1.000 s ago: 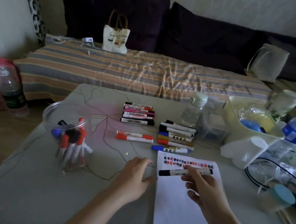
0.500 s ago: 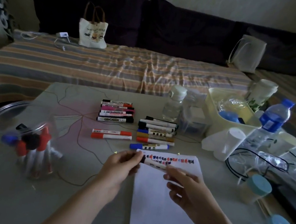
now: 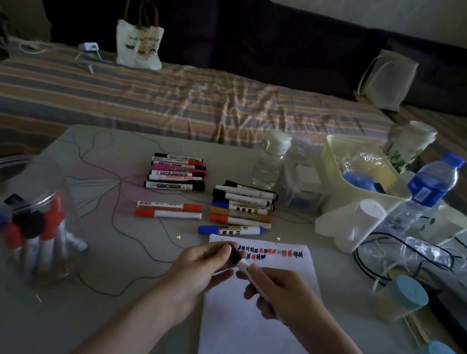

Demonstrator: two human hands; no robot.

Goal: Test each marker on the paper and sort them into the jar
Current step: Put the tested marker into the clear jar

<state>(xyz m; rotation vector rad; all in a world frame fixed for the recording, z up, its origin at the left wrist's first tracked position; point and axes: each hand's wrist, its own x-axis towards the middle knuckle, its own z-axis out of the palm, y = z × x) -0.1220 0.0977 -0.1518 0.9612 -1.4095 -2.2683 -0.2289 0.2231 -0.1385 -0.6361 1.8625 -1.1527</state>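
A white marker with a black cap (image 3: pixel 239 261) is held over the top of the white paper (image 3: pixel 255 347), which bears a row of coloured test marks near its far edge. My right hand (image 3: pixel 283 302) grips the marker's barrel. My left hand (image 3: pixel 197 268) pinches its black cap. A clear plastic jar (image 3: pixel 19 220) at the left holds several markers with red, black and blue caps. Untested markers lie in groups on the table (image 3: pixel 177 177), (image 3: pixel 240 205), with two red-capped ones (image 3: pixel 168 209) in front.
A cream bin (image 3: pixel 359 177), water bottles (image 3: pixel 430 188), a paper roll (image 3: pixel 352 225), cables and blue-lidded containers (image 3: pixel 402 296) crowd the table's right side. A striped bed with a tote bag (image 3: pixel 139 38) lies beyond the table.
My right hand lifted the black-capped marker off the paper's top. My left hand came across from the table and took hold of its cap. The view shifted right.
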